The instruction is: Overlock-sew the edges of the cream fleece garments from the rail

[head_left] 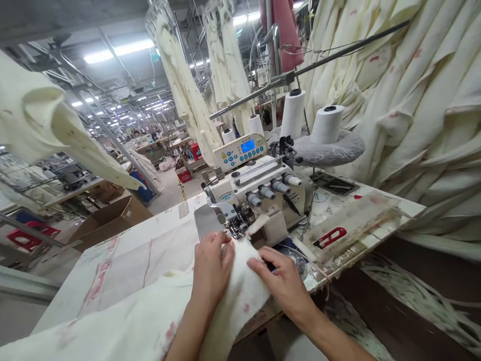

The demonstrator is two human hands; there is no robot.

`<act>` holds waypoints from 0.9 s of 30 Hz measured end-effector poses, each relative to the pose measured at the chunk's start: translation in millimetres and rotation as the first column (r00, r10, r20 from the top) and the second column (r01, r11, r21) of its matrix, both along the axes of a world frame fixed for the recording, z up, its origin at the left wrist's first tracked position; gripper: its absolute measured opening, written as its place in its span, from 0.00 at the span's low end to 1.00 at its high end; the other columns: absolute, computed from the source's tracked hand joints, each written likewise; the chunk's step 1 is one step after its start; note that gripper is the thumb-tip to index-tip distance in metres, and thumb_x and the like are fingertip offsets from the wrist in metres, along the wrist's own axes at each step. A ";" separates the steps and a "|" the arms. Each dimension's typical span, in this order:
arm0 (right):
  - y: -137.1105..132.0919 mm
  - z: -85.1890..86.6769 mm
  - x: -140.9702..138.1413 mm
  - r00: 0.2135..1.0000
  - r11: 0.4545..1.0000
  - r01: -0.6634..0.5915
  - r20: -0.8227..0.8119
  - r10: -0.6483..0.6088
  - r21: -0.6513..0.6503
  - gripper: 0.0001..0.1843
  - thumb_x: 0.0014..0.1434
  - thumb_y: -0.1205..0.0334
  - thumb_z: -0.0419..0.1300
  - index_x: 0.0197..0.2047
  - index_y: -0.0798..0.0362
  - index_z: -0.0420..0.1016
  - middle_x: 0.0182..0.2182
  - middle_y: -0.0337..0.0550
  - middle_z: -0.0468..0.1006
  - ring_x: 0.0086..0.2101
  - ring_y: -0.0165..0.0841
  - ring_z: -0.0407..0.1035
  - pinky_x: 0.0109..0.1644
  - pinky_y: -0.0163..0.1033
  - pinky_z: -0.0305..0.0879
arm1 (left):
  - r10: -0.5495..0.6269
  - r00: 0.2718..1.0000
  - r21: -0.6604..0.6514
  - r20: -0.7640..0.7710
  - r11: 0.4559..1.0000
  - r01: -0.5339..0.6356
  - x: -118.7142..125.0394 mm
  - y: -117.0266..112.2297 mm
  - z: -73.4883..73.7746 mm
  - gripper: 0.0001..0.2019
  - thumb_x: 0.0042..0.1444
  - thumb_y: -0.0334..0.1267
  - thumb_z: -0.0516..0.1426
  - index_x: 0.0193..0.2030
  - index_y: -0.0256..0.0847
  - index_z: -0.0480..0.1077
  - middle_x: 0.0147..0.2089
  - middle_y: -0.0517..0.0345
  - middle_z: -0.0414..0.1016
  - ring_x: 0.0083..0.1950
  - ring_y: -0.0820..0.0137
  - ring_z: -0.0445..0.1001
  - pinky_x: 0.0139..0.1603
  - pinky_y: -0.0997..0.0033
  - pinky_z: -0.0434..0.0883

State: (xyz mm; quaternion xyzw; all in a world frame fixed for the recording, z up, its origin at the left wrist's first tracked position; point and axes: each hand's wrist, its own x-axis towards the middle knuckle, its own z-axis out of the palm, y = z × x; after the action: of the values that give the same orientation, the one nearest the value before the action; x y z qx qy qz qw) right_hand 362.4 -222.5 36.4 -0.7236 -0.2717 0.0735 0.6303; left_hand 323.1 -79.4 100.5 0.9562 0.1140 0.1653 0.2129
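Observation:
A cream fleecy fabric piece with small pink prints lies at the front of an overlock sewing machine. Close to the needle area, my left hand pinches the fabric's left edge, fingers closed. My right hand grips the right edge between thumb and fingers. From there the cloth hangs down over the table's front edge, and more of it spreads to the left. A short strip of fabric sticks out near the presser foot. The fabric's edge under the foot is too small to make out.
Red thread snips lie on the table right of the machine. White thread cones stand behind it. A metal rail crosses above. Cream garment pieces hang at the right. An open cardboard box is beyond the table's left.

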 end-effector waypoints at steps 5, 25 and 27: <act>-16.4 -3.9 2.7 0.979 0.993 0.102 0.183 -0.088 -0.065 0.14 0.61 0.54 0.53 0.28 0.53 0.70 0.26 0.39 0.69 0.30 0.32 0.61 0.34 0.35 0.54 | 0.036 0.998 -0.006 0.050 0.999 -0.036 -0.9 -3.2 -8.4 0.05 0.56 0.36 0.50 0.31 0.41 0.65 0.35 0.58 0.69 0.40 0.65 0.67 0.43 0.63 0.61; -24.7 -10.3 3.9 0.865 0.947 -0.250 -0.394 0.312 0.200 0.12 0.52 0.55 0.60 0.29 0.56 0.68 0.25 0.35 0.63 0.28 0.29 0.56 0.32 0.32 0.53 | -0.153 0.904 0.290 0.399 0.956 0.034 -36.0 -25.7 -40.9 0.12 0.58 0.34 0.51 0.49 0.40 0.65 0.48 0.50 0.70 0.50 0.62 0.67 0.50 0.61 0.63; -29.6 -10.3 -2.6 0.878 0.946 -0.279 -0.354 0.320 0.163 0.09 0.52 0.58 0.59 0.28 0.56 0.68 0.27 0.36 0.63 0.30 0.30 0.58 0.34 0.33 0.54 | -0.235 0.883 0.331 0.407 0.939 0.097 -54.2 -40.8 -59.6 0.13 0.59 0.33 0.50 0.51 0.39 0.65 0.47 0.50 0.71 0.50 0.64 0.67 0.50 0.63 0.63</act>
State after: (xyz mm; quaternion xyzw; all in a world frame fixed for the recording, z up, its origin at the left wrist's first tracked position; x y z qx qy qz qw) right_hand 359.9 -252.0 26.1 -0.6101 -0.2580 0.2929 0.6895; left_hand 268.8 -120.1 40.9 0.9212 -0.0468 0.3735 0.0982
